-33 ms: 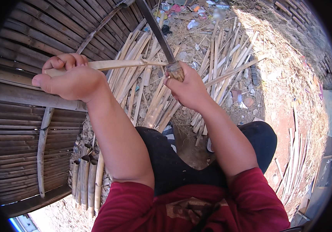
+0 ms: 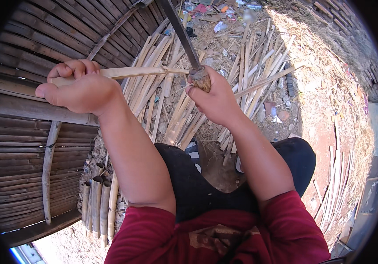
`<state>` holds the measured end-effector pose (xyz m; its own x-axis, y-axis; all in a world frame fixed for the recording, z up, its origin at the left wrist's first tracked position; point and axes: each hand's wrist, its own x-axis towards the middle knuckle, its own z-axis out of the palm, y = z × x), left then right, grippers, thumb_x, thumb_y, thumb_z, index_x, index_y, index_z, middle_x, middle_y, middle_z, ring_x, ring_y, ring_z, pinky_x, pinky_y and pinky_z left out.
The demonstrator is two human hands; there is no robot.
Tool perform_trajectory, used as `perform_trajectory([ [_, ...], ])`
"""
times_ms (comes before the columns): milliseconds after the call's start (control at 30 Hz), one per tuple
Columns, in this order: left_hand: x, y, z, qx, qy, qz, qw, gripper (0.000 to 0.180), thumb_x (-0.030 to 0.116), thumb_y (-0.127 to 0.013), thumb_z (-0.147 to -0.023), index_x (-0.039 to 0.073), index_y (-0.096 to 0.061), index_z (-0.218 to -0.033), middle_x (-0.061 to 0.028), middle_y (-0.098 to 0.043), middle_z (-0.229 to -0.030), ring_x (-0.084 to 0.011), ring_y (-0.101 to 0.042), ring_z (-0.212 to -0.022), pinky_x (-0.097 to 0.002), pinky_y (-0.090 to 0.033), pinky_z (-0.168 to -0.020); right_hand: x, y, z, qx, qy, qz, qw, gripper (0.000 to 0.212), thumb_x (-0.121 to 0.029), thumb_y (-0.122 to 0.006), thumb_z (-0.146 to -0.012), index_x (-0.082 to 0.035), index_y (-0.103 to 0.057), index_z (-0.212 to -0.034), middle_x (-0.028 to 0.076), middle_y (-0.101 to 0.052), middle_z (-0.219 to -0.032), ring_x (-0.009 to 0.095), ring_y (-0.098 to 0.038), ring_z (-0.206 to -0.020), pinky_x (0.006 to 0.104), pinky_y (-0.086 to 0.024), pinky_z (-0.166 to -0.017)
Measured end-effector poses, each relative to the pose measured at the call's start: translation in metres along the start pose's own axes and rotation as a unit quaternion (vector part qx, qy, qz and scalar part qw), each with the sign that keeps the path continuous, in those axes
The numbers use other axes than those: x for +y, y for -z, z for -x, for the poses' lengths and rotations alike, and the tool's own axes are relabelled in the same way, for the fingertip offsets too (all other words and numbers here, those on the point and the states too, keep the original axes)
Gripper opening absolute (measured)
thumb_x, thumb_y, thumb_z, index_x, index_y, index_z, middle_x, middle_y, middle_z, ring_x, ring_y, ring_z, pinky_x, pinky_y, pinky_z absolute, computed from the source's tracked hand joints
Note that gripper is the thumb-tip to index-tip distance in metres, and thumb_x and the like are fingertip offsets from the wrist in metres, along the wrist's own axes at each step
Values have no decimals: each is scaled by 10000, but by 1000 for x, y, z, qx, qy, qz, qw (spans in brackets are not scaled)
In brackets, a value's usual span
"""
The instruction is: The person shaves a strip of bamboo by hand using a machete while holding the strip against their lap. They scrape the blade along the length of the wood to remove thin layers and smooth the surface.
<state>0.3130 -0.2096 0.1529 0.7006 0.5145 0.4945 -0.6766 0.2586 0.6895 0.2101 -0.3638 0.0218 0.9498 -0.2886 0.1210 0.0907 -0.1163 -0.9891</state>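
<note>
My left hand (image 2: pixel 83 90) is closed around one end of a pale bamboo strip (image 2: pixel 131 73), out to the left. The strip runs rightward, slightly bowed, with a darker node along it, and its far end meets the area by the knife's handle. Gripped in my right hand (image 2: pixel 217 100) is a long machete (image 2: pixel 181 37) with a dark straight blade and a round wooden handle. Its blade points up and leftward, away from me. Whether strip and blade touch cannot be made out. My palm hides part of the strip's near end.
Split bamboo strips (image 2: pixel 259 66) lie in loose piles on the straw-covered ground ahead. A slatted bamboo wall (image 2: pixel 30 158) stands close on the left. Several upright bamboo tubes (image 2: pixel 96 204) are beside my left leg. Scattered litter (image 2: pixel 219 27) lies farther off; more thin strips (image 2: pixel 336 187) rest at right.
The machete's handle and my right fingers have turned very slightly, and the blade has shifted a little. My left hand and the bamboo strip stay almost still.
</note>
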Motion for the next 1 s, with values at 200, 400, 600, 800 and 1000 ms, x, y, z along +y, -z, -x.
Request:
perform_trajectory([
  [200,1,-2,7,-2,13,18,1000,582,595,-125,-1065,122,-346,-809,-17,-301,-614,-167,-249,-527,-298,-263,-547,104,-19,16,-62,-134,332,932,348,-194,-694,-836,17,-604,-1098,278,-695,-921,423,-697,-919,501,-539,-836],
  [400,1,2,3,-4,21,14,1000,579,592,-122,-1071,126,-348,-810,-15,-317,-623,-162,-246,-529,-290,-262,-553,114,-13,11,-84,-156,190,966,300,-183,-681,-841,19,-602,-1048,228,-692,-867,352,-697,-790,466,-546,-740],
  [600,-1,-2,3,-23,7,16,1000,580,594,-117,-1071,126,-340,-811,-16,-306,-624,-163,-242,-540,-291,-264,-557,70,8,6,-114,-227,-91,963,135,-126,-662,-904,-47,-584,-980,-3,-510,-658,91,-495,-489,281,-411,-459],
  [800,0,1,1,1,8,2,1000,575,598,-118,-1069,131,-339,-816,-17,-303,-620,-165,-239,-540,-294,-267,-558,-10,2,2,15,38,40,998,206,-129,-682,-889,-30,-587,-1043,39,-583,-710,142,-581,-568,317,-469,-535],
  [1000,5,-4,5,5,20,18,1000,567,593,-119,-1068,135,-341,-817,-20,-306,-619,-164,-232,-541,-291,-271,-559,112,-20,16,-85,-131,324,933,428,-204,-687,-845,31,-556,-1179,299,-698,-978,445,-689,-977,521,-539,-864],
])
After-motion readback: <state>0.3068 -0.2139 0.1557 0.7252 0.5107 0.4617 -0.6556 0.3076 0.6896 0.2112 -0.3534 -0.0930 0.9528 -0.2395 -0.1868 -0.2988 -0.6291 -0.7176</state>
